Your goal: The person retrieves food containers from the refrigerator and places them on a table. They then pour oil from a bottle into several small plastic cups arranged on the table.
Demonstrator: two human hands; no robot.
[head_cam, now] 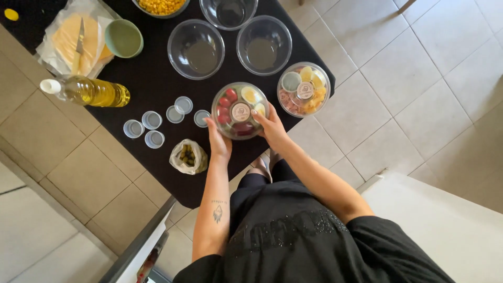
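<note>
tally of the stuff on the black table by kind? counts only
Lidded salad bowls: 2, one between left hand and right hand, one beside it
Empty clear bowls: 3
Corn bowl: 1
Green bowl: 1
Small lidded cups: 6
Oil bottle: 1
Olive bag: 1
Cheese pack with knife: 1
Total: 16

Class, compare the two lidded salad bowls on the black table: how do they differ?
The held salad bowl sits between the left hand and right hand; the second salad bowl stands untouched, farther right. The held one shows red tomatoes, the second mostly yellow pieces. Both are round, clear-lidded.
</note>
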